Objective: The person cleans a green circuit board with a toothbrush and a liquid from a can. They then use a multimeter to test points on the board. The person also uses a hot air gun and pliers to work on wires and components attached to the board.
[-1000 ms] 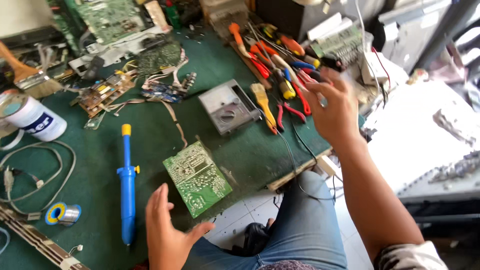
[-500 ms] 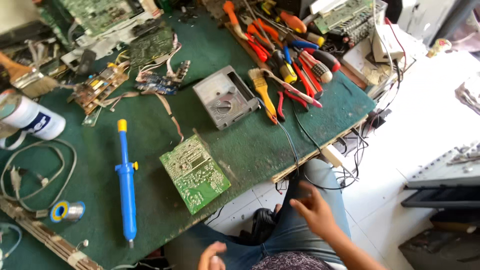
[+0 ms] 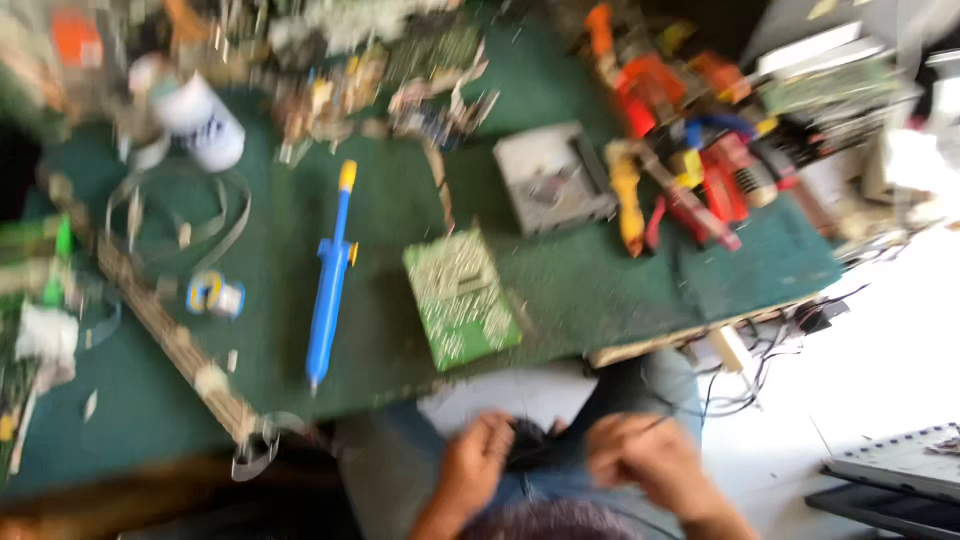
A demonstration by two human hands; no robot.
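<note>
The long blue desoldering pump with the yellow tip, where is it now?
Head view, left of centre on the green mat: the blue desoldering pump lies left of the green circuit board.

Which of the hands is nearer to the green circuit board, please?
Left. The left hand sits just below the green circuit board; the right hand is lower right, farther off.

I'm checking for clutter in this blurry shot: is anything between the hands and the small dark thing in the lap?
Nothing visible. The left hand and right hand sit either side of the small dark object, close against it. The green circuit board lies apart, up on the table. Blur hides the exact grip.
</note>
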